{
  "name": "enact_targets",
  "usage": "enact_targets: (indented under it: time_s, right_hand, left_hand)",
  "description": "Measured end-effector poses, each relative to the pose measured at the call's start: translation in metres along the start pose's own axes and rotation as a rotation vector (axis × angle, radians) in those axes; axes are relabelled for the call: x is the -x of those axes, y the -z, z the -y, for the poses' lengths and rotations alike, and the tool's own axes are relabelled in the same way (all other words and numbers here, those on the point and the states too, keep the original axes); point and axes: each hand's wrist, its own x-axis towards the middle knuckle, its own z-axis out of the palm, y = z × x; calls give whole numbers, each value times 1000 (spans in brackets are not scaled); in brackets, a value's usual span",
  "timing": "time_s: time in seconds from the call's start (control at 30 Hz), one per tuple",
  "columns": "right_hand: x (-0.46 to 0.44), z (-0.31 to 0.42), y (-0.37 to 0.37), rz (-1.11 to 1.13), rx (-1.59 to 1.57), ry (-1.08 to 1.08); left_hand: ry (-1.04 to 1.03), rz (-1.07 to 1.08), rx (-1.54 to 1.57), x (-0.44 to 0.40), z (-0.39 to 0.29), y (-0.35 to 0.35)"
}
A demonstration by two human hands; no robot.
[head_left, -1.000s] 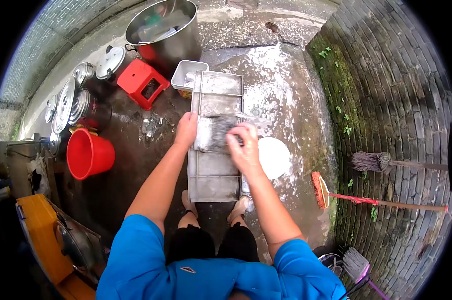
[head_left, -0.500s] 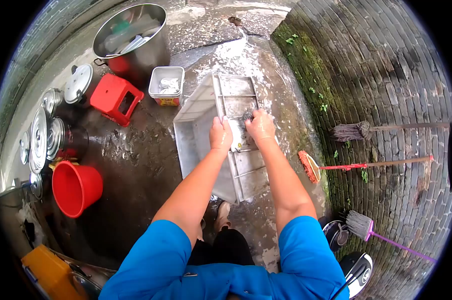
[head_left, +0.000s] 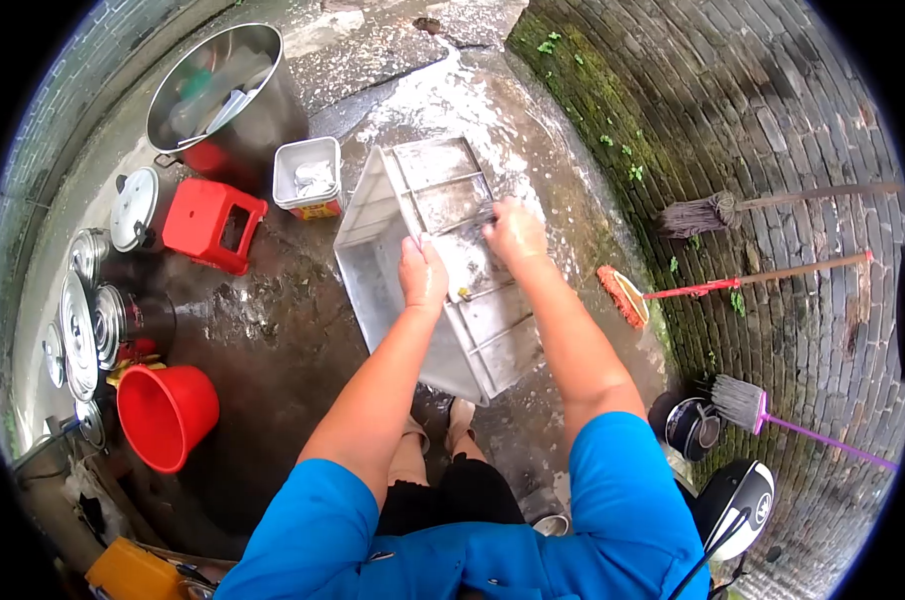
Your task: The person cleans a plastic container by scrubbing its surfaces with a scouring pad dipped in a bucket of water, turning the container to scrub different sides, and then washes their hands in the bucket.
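Observation:
A dirty whitish plastic crate (head_left: 501, 352) stands tilted on its side on the wet ground in front of me, its opening towards the left and its ribbed outer face towards the right. My left hand (head_left: 424, 273) is closed on the crate's upper edge, near the middle. Fingers curled, my right hand (head_left: 518, 233) presses a dark grey steel wool scourer (head_left: 487, 213), mostly hidden and slightly blurred, against the ribbed face. Suds and grime streak that face around both hands.
Left stand a red stool (head_left: 208, 222), a red bucket (head_left: 167, 415), a white tub (head_left: 308, 180), a large metal pot (head_left: 273, 112) and several lidded pots. Along the brick wall (head_left: 773, 120) on the right lean mops (head_left: 708, 217) and brushes. Foamy water covers the ground behind the crate.
My right hand and the scourer have shifted slightly left and up along the crate's face. The crate tilts a little more, with my left hand still on its edge. The whole view has shifted.

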Motion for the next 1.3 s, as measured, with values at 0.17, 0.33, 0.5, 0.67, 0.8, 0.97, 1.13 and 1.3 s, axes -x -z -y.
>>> enact_targets:
  time_s: [0.17,0.33,0.5,0.67,0.8,0.97,1.13,1.3]
  right_hand:
    - [48,42,9,103,-171,93]
    - [49,35,5,13,-101,233]
    - [14,-7,-10,-118,52,79]
    - [12,10,1,-48,32,92]
    - [23,28,7,60,65,239]
    - [-3,-23,-13,-37,39,-1]
    - [26,13,-9,133,25,297]
    - [21,-8,9,252,31,569]
  left_hand:
    - [6,8,35,-8,-2,-6]
    - [42,17,62,-3,-11,-2]
    - [20,-16,2,0,-8,-7]
    - [-2,6,2,2,-8,-6]
    - [-16,-24,27,0,-12,-10]
    - [20,0,16,0,-8,-4]
    - [11,3,2,3,3,-4]
    - [-7,-3,-4,-8,-1,-2]
